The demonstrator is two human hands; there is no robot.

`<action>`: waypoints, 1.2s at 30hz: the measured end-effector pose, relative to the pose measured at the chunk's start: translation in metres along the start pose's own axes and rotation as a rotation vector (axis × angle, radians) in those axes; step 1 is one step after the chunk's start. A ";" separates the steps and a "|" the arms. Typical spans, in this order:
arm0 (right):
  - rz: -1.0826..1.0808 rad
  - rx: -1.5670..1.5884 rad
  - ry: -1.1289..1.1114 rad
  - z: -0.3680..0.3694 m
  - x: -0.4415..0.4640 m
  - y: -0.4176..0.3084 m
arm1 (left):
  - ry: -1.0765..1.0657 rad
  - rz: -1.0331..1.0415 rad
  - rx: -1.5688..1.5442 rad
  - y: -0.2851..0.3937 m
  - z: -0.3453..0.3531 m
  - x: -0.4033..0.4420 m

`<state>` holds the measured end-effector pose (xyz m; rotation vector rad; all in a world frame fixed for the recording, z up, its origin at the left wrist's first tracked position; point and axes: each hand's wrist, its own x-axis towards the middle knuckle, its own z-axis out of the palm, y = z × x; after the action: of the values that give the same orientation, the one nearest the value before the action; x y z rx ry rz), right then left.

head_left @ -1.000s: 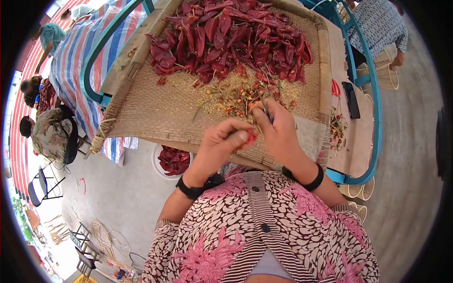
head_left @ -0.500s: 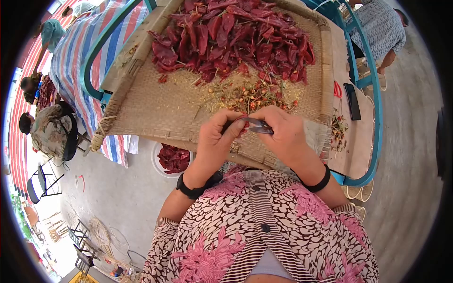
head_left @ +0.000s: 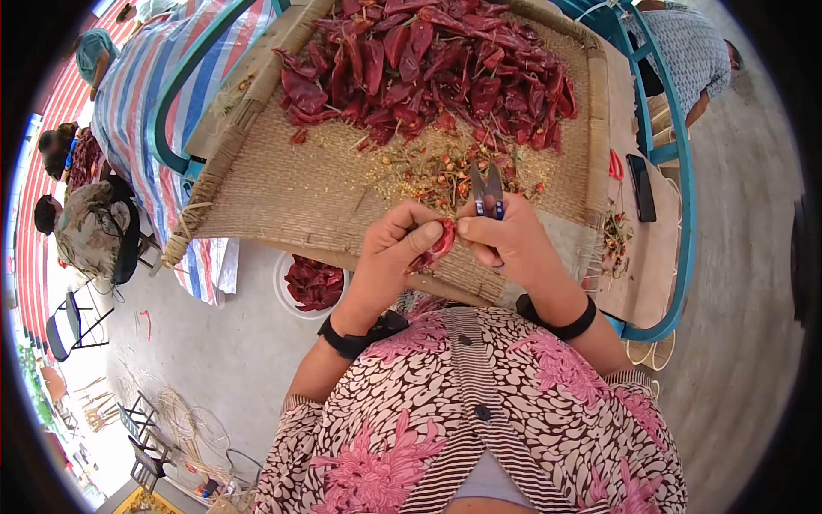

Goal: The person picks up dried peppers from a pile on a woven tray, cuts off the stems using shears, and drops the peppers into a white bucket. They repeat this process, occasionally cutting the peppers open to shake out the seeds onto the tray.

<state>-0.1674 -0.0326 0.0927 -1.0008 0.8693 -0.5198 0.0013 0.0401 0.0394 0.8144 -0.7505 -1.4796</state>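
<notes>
Broadly, tray point(head_left: 274, 197): woven, spread beneath and beyond the grip, its bare stretch to the left.
Pile point(head_left: 428, 77): red and crumpled, well beyond the grip on the tray's far side.
Bowl point(head_left: 281, 293): white, left of the grip and lower than the tray, holding more red peppers point(head_left: 313, 283).
Left hand point(head_left: 398, 248): thumb pressed to curled fingers, pinching a pepper.
Right hand point(head_left: 514, 238): wrapped round the snips, thumb just beside the pepper's end; whether it pinches that end is too small to tell.
Snips point(head_left: 478, 193): blades parted, pointing away from the body.
Scraps point(head_left: 458, 176): stems and seeds, just beyond the grip.
Pepper point(head_left: 442, 246): between the hands, at the left fingertips; probably light, leathery, pliable, slightly slick, apt to tear. Best held by its flesh, clear of the blades.
</notes>
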 end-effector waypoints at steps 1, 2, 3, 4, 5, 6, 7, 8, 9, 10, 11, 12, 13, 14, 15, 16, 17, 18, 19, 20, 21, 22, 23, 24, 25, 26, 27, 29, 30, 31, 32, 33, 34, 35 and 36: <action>0.068 0.139 -0.053 -0.004 0.004 0.004 | -0.025 -0.021 -0.071 0.000 0.000 0.000; 0.136 0.279 -0.106 -0.006 0.006 0.007 | -0.049 -0.042 -0.142 0.001 0.000 -0.001; 0.165 0.348 -0.145 -0.006 0.007 0.010 | -0.070 -0.057 -0.216 -0.001 -0.001 -0.001; 0.193 0.416 -0.183 -0.005 0.009 0.012 | -0.091 -0.071 -0.289 -0.003 -0.003 0.000; 0.220 0.484 -0.223 -0.004 0.009 0.013 | -0.112 -0.083 -0.362 -0.005 -0.004 0.001; 0.219 0.507 -0.240 -0.003 0.010 0.013 | -0.138 -0.089 -0.392 -0.006 -0.006 0.002; 0.219 0.531 -0.257 -0.002 0.009 0.013 | -0.164 -0.094 -0.422 -0.007 -0.007 0.003; 0.220 0.553 -0.274 -0.001 0.008 0.013 | -0.188 -0.099 -0.453 -0.009 -0.009 0.003; 0.222 0.549 -0.271 0.001 0.007 0.012 | -0.224 -0.096 -0.490 -0.013 -0.012 0.004; 0.224 0.545 -0.268 0.003 0.005 0.011 | -0.261 -0.093 -0.528 -0.018 -0.016 0.004; 0.227 0.541 -0.263 0.005 0.002 0.010 | -0.297 -0.092 -0.566 -0.022 -0.018 0.005; 0.189 0.468 -0.249 0.006 0.001 0.009 | -0.292 -0.116 -0.584 -0.024 -0.020 0.005; 0.152 0.393 -0.235 0.007 0.000 0.008 | -0.288 -0.139 -0.602 -0.025 -0.021 0.005; 0.113 0.320 -0.220 0.008 -0.002 0.007 | -0.284 -0.162 -0.620 -0.025 -0.022 0.006; 0.047 0.153 -0.134 0.012 -0.006 0.003 | -0.224 -0.110 -0.339 -0.017 -0.022 0.006; -0.020 -0.018 -0.052 0.017 -0.010 -0.002 | -0.159 -0.052 -0.058 -0.003 -0.020 0.006; -0.083 -0.180 0.036 0.022 -0.013 -0.003 | -0.093 -0.004 0.221 0.007 -0.018 0.005; -0.213 -0.363 0.104 0.022 -0.009 0.005 | -0.037 0.147 0.498 0.010 -0.014 0.005; -0.342 -0.552 0.165 0.018 -0.001 0.017 | 0.025 0.302 0.771 0.009 -0.008 0.005; -0.477 -0.740 0.226 0.016 0.006 0.023 | 0.089 0.462 1.045 0.009 -0.003 0.007; -0.551 -0.851 0.240 0.017 0.010 0.023 | 0.135 0.535 1.136 0.006 -0.001 0.010; -0.624 -0.961 0.255 0.018 0.013 0.023 | 0.182 0.606 1.226 0.002 -0.001 0.013; -0.694 -1.070 0.272 0.019 0.015 0.023 | 0.227 0.676 1.315 -0.003 -0.001 0.014; -0.704 -1.083 0.287 0.018 0.018 0.025 | 0.260 0.653 1.296 -0.008 -0.002 0.016; -0.714 -1.096 0.300 0.018 0.021 0.026 | 0.296 0.631 1.275 -0.014 -0.002 0.018; -0.722 -1.109 0.312 0.017 0.023 0.027 | 0.332 0.606 1.255 -0.017 -0.002 0.018; -0.542 -0.899 0.301 0.017 0.022 0.024 | 0.294 0.415 0.964 -0.013 -0.001 0.015; -0.191 -0.475 0.274 0.014 0.021 0.013 | 0.206 0.045 0.380 0.002 -0.002 0.008; -0.197 -0.485 0.386 0.000 0.030 0.012 | 0.142 0.014 0.249 0.011 -0.003 0.002; -0.203 -0.493 0.499 -0.017 0.037 0.010 | 0.075 -0.019 0.119 0.022 -0.005 -0.005; -0.215 -0.453 0.479 -0.030 0.035 0.008 | 0.014 -0.051 -0.012 0.027 -0.008 -0.010; -0.229 -0.416 0.451 -0.037 0.034 0.004 | -0.003 -0.050 -0.052 0.027 -0.010 -0.009; -0.200 -0.509 0.440 -0.040 0.031 0.003 | -0.018 -0.057 -0.090 0.027 -0.013 -0.010; -0.178 -0.599 0.429 -0.041 0.029 -0.001 | -0.036 -0.060 -0.123 0.028 -0.016 -0.011; -0.163 -0.688 0.419 -0.042 0.029 -0.005 | 0.001 -0.028 -0.078 0.028 -0.017 -0.012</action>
<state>-0.1853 -0.0773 0.0752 -1.6316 1.3985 -0.5930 0.0313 0.0503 0.0548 0.7689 -0.6785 -1.5246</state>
